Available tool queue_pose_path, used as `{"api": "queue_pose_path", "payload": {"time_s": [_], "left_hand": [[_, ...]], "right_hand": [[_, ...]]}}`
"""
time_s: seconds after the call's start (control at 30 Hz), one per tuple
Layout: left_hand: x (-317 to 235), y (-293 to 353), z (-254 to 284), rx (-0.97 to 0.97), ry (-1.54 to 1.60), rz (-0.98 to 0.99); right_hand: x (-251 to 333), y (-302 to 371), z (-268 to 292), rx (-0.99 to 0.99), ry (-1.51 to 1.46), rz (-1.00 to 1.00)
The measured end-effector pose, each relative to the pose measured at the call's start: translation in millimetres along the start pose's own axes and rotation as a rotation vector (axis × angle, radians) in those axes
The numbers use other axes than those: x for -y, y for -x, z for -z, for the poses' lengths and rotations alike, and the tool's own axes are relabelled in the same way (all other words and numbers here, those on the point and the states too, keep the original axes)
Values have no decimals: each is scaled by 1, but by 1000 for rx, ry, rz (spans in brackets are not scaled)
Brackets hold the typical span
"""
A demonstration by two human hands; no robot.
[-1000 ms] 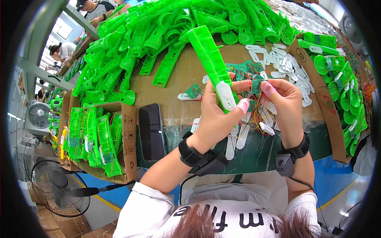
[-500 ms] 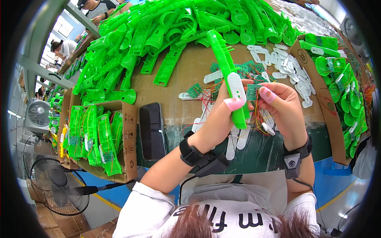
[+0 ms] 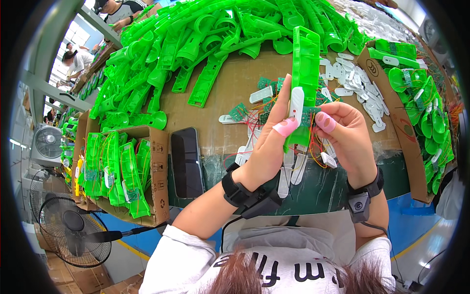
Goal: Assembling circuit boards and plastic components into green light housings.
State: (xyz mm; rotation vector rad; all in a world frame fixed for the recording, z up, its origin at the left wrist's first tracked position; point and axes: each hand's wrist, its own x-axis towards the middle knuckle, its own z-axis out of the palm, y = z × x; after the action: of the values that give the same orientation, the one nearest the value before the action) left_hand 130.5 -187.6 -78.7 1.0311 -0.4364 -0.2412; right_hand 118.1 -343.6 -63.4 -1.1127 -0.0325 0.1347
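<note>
My left hand (image 3: 264, 149), a pink cover on its thumb, grips a long green plastic housing (image 3: 306, 63) upright, its ribbed hollow inside showing. Under that thumb a white oval plastic piece (image 3: 296, 100) lies along the housing's left edge. My right hand (image 3: 351, 134), also with a pink thumb cover, pinches a small green circuit board (image 3: 309, 116) over the housing's lower part. Thin red and yellow wires hang from the board. The left fingers behind the housing are partly hidden. Below my hands, loose circuit boards (image 3: 240, 112) and long white strips (image 3: 285, 179) lie on the table.
Green housings (image 3: 166, 54) are heaped at the back. White oval pieces (image 3: 360, 81) lie right of my hands. A cardboard box (image 3: 160, 171) with wired housings stands left, beside a black phone (image 3: 187, 161). Another carton (image 3: 399, 122) stands right. A fan (image 3: 73, 228) is at lower left.
The green housing has turned so its hollow inside faces up, and stands more upright. The circuit board in my right hand has come over against the housing.
</note>
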Motion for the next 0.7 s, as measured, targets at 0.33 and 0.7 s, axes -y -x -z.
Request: {"api": "queue_pose_path", "payload": {"time_s": [0.33, 0.7], "left_hand": [[-1, 4, -7, 50, 227, 4], [4, 4, -10, 32, 300, -10]], "right_hand": [[-1, 3, -8, 24, -11, -6], [-2, 5, -8, -18, 57, 54]]}}
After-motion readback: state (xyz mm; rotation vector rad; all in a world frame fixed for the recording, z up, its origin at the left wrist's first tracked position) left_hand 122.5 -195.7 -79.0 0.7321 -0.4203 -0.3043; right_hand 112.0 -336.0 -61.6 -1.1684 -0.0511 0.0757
